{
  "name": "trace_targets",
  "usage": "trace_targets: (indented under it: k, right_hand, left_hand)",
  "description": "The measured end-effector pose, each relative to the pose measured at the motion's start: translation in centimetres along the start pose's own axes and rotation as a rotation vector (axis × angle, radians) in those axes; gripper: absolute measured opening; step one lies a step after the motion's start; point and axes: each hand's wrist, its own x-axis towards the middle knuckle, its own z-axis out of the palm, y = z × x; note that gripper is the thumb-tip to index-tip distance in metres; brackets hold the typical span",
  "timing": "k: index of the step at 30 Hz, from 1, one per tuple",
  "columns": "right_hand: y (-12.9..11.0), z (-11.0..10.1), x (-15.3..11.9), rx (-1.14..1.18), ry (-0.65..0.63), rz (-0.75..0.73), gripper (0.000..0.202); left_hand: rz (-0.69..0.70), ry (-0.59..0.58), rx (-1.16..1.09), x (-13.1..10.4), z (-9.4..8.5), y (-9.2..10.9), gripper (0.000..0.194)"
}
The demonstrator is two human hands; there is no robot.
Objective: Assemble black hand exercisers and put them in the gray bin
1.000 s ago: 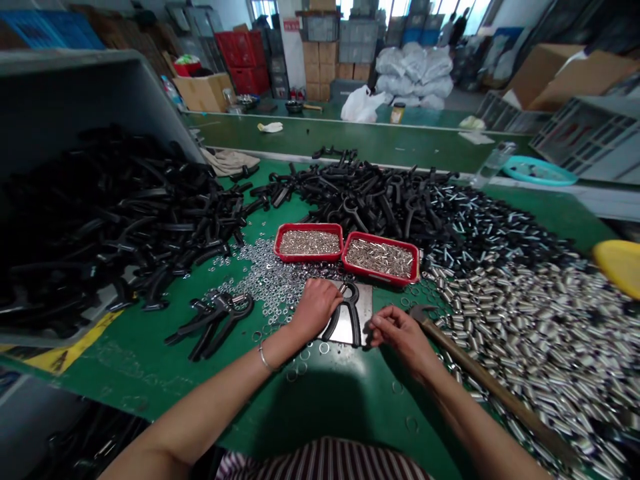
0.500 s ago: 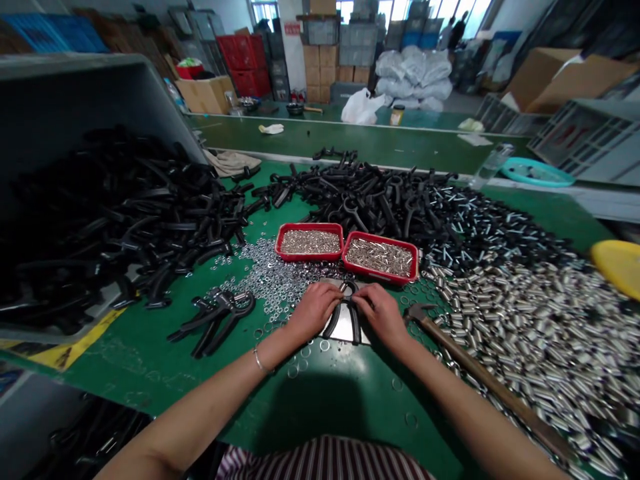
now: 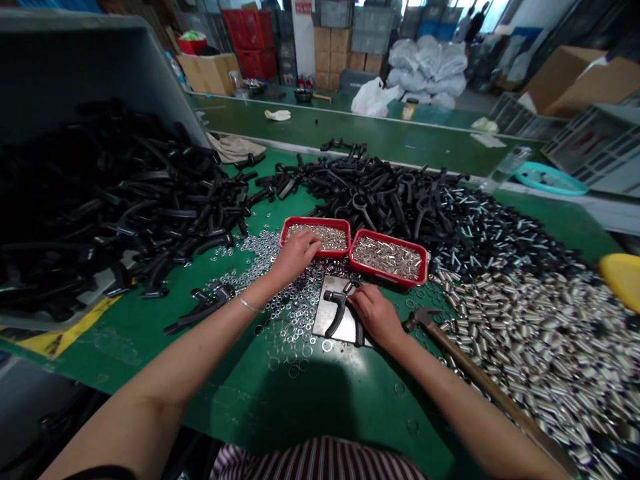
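Observation:
My left hand (image 3: 297,255) reaches over the left red tray (image 3: 320,220), its fingers bent together at the small metal pieces (image 3: 327,237) inside. Any piece between those fingertips is too small to make out. My right hand (image 3: 375,312) is closed around the upper right part of a black hand grip exerciser (image 3: 337,317). Its two handles spread toward me on a flat metal plate (image 3: 325,320), and some shiny metal shows near its top. The right fingers partly cover the joint.
Right of the first stands another red tray (image 3: 390,277) with metal pins. A hammer (image 3: 465,360) lies beside piled metal cylinders (image 3: 540,333). Loose rings and nuts (image 3: 295,300) scatter left of the plate. Black handles fill a grey bin (image 3: 165,73) and heap behind the trays.
My left hand has left the hand grip exerciser and moved up and left to the left tray. My right hand stays on the exerciser. The view has shifted slightly.

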Motion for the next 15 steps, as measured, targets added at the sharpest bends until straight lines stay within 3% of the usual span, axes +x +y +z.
trace_targets:
  k: [4, 8, 11, 15]
  right_hand:
    - [-0.2, -0.5, 0.3, -0.015, -0.060, -0.019, 0.027]
    - [0.5, -3.5, -1.2, 0.080, -0.078, 0.027, 0.025]
    - [2.5, -7.1, -5.8, -0.024, 0.030, 0.189, 0.023]
    - [5.6, -10.5, -13.4, -0.440, -0.092, 0.200, 0.031]
  left_hand:
    - [-0.020, -0.065, 0.169, 2.2, 0.6, -2.0, 0.023]
    - [-0.115, -0.166, 0.464, 3.7, 1.1, -4.1, 0.019]
    - [-0.161, -0.176, 0.520, 4.2, 1.2, -4.8, 0.019]
    - [-0.142, -0.142, 0.551, 3.8, 1.6, -4.2, 0.028]
